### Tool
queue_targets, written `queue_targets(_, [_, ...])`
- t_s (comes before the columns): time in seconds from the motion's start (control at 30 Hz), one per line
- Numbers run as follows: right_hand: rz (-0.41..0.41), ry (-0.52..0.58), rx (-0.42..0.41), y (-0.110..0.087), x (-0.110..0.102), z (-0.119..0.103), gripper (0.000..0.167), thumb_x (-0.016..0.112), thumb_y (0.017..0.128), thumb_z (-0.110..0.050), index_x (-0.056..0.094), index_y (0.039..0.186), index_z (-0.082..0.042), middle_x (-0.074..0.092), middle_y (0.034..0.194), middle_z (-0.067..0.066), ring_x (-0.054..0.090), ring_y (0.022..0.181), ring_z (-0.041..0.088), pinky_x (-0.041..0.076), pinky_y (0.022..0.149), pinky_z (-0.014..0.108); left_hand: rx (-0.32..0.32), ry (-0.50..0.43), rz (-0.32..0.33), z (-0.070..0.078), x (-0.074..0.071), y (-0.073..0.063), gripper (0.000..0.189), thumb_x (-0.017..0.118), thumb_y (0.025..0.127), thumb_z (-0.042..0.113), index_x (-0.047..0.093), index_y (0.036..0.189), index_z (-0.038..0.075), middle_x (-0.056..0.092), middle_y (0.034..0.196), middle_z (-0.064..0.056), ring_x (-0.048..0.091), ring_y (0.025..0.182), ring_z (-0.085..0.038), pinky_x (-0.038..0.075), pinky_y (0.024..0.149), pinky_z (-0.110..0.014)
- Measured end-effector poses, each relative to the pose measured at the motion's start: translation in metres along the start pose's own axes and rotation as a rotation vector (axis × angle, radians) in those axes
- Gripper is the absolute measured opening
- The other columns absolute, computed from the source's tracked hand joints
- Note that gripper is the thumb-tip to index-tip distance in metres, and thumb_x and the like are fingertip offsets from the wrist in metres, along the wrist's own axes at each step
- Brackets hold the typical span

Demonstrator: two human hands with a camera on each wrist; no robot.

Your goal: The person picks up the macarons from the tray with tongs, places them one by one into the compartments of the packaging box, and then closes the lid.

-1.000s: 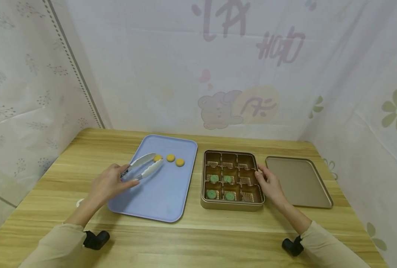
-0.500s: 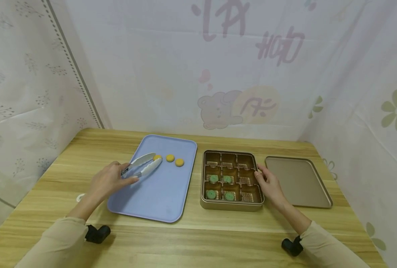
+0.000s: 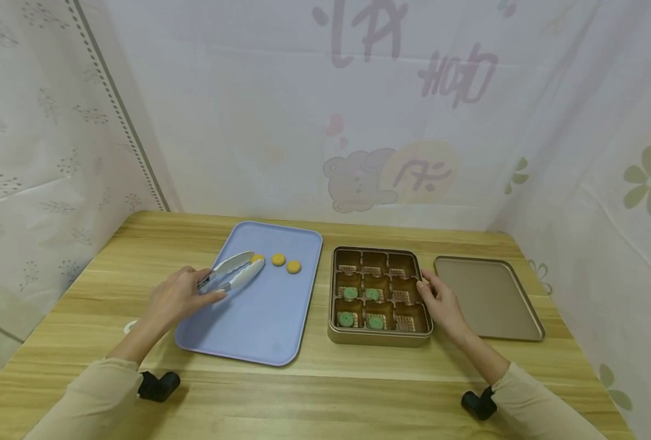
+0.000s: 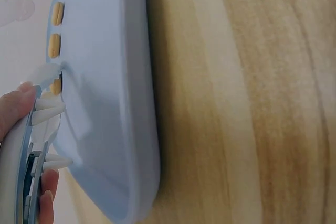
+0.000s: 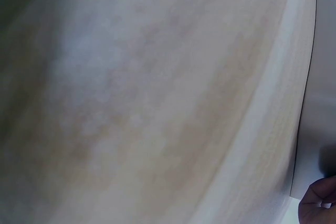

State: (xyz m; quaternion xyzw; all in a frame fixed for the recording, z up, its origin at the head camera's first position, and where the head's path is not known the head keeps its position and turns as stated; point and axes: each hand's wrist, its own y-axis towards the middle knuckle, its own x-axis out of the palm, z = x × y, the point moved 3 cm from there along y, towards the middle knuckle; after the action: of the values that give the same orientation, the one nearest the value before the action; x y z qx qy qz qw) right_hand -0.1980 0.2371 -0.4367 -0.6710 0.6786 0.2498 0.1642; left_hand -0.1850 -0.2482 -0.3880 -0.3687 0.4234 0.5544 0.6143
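At far left, a small white object (image 3: 130,327) lies partly hidden beside the left forearm on a wooden table (image 3: 325,403). A person's left hand (image 3: 178,298) grips a pair of white-tipped tongs (image 3: 247,275), thumb on the near arm and fingers round the far one. The tongs' long axis slants away from the person and to the right, over a blue tray (image 3: 248,324); their parted tips point at the leftmost of three yellow rounds (image 3: 278,260), though contact cannot be told. The tray's long axis runs away from the person, its far end leaning right, with the rounds in a short row across its far half. Next, apart from the tray, sits a squarish gold box (image 3: 379,338), upright and open upward, with nine compartments. Four green rounds (image 3: 376,322) occupy the left and middle columns of its two nearer rows. The right hand (image 3: 442,305) holds the box's right edge, thumb at the rim. At far right, a shallow gold panel (image 3: 496,299) lies flat, its far end leaning left.
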Motion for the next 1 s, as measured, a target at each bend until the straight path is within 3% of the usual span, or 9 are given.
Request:
queue_targets(0.4, [0.003, -0.006, 0.007, 0.000, -0.001, -0.001, 0.044, 0.046, 0.100, -0.020, 0.044, 0.136, 0.005, 0.058, 0.087, 0.015, 0.051, 0.076, 0.010, 0.045, 0.068, 0.022, 0.027, 0.014, -0.012, 0.002, -0.003, 0.003, 0.069, 0.074, 0.076, 0.041, 0.057, 0.125, -0.005, 0.058, 0.087, -0.016, 0.043, 0.064, -0.019, 0.029, 0.049, -0.028])
queue_targets(0.83, [0.002, 0.014, 0.011, 0.000, 0.000, -0.003, 0.044, 0.046, 0.100, -0.018, 0.043, 0.136, 0.006, 0.059, 0.088, 0.016, 0.054, 0.080, 0.014, 0.046, 0.070, 0.022, 0.025, 0.032, -0.039, 0.003, -0.004, 0.007, 0.067, 0.072, 0.078, 0.042, 0.057, 0.125, -0.002, 0.060, 0.094, -0.019, 0.046, 0.066, -0.020, 0.030, 0.049, -0.029])
queue_targets(1.0, [-0.004, 0.021, 0.021, -0.003, -0.002, -0.014, 0.043, 0.046, 0.099, -0.014, 0.043, 0.136, 0.009, 0.059, 0.087, 0.018, 0.053, 0.078, 0.013, 0.045, 0.069, 0.020, 0.031, 0.022, -0.032, 0.003, -0.003, 0.006, 0.068, 0.072, 0.079, 0.041, 0.055, 0.126, -0.005, 0.060, 0.096, -0.021, 0.046, 0.066, -0.020, 0.031, 0.050, -0.028])
